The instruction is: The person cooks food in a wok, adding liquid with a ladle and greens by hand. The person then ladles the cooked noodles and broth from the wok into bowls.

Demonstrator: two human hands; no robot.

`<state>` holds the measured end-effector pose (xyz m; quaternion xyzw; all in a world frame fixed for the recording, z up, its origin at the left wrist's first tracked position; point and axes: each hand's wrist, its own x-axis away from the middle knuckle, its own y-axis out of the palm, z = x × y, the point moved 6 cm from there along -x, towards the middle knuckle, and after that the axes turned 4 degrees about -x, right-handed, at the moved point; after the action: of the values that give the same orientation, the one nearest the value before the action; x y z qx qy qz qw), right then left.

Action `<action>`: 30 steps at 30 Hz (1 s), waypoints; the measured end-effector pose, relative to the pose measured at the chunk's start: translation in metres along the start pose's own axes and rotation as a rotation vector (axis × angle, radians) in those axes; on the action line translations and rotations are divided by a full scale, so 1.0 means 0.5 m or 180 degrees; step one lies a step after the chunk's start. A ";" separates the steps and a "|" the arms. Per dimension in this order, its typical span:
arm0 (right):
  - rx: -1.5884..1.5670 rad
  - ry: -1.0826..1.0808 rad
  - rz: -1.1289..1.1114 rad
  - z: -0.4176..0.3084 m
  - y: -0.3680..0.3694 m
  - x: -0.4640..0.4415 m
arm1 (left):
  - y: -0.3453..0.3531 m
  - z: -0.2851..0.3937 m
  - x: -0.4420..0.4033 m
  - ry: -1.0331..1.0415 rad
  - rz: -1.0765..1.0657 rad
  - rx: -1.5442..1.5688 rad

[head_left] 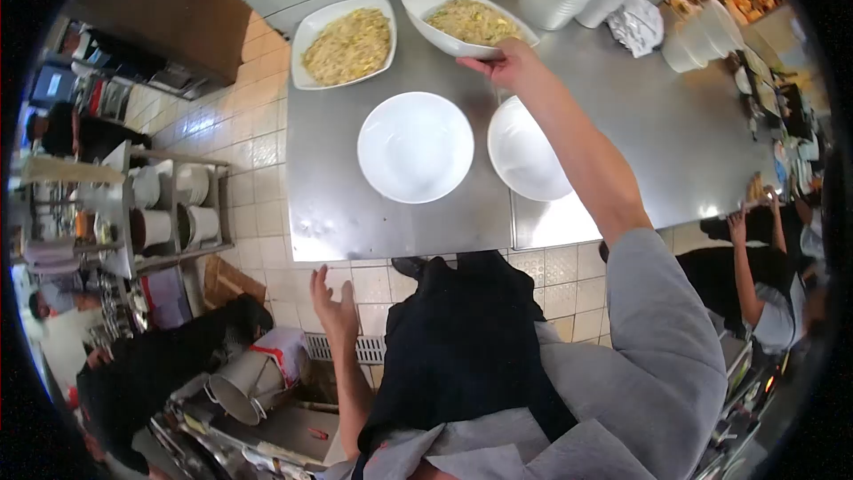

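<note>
The left hand [336,304] hangs just off the near edge of the steel table [622,124], fingers loosely spread and holding nothing. On the table, a square bowl of rice [346,43] sits at the far left corner, with a round bowl [415,148] nearer the person. To their right, the right hand [508,64] has its fingers partly closed at the near rim of a second rice bowl [469,21], its arm passing over another round bowl [526,149].
</note>
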<state>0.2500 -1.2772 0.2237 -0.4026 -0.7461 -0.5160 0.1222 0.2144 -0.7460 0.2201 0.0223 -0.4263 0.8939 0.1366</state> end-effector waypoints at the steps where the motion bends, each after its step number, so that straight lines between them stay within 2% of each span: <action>1: -0.0040 0.0118 -0.0066 -0.018 -0.012 0.025 | -0.003 -0.008 -0.014 0.0071 0.0052 0.0041; 4: -0.0154 0.0356 -0.0089 -0.070 -0.040 0.158 | -0.019 -0.016 -0.055 0.0251 0.0101 -0.0025; 6: -0.0091 0.0044 0.0006 -0.122 -0.071 0.244 | -0.033 -0.025 -0.084 0.0255 0.0140 0.0011; 8: 0.0119 -0.0051 0.0567 -0.177 -0.131 0.298 | -0.040 -0.024 -0.134 0.0169 -0.0010 0.0505; 9: 0.0236 -0.0170 0.0578 -0.209 -0.169 0.304 | -0.040 -0.016 -0.165 0.0124 -0.0081 0.0751; 13: 0.0423 -0.0739 0.0945 -0.286 -0.293 0.304 | -0.022 0.118 -0.330 0.0376 0.0020 0.1612; 15: 0.0484 -0.0977 0.1031 -0.315 -0.367 0.271 | 0.025 0.180 -0.425 0.0180 -0.0318 0.2414; 17: 0.0424 -0.1261 0.1148 -0.335 -0.435 0.234 | 0.087 0.224 -0.510 -0.0494 -0.0705 0.3017; 18: 0.0338 -0.1301 0.1042 -0.345 -0.463 0.218 | 0.129 0.219 -0.573 -0.0183 -0.1207 0.2772; 20: 0.0165 -0.1402 0.0866 -0.371 -0.511 0.194 | 0.184 0.232 -0.632 -0.0425 -0.1525 0.2973; 22: -0.0263 -0.1437 0.0957 -0.386 -0.521 0.184 | 0.211 0.298 -0.617 -0.1537 -0.1107 0.3813; 25: -0.0556 -0.1509 0.0980 -0.395 -0.526 0.181 | 0.268 0.308 -0.663 -0.1459 -0.1595 0.4035; 30: -0.0035 -0.1676 0.0744 -0.398 -0.591 0.168 | 0.311 0.303 -0.695 -0.1180 -0.1379 0.4159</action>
<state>-0.0656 -1.4526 0.1623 -0.6066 -0.6979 -0.3802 -0.0193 0.4961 -1.0339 0.1443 0.3355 0.1945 0.9008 0.1952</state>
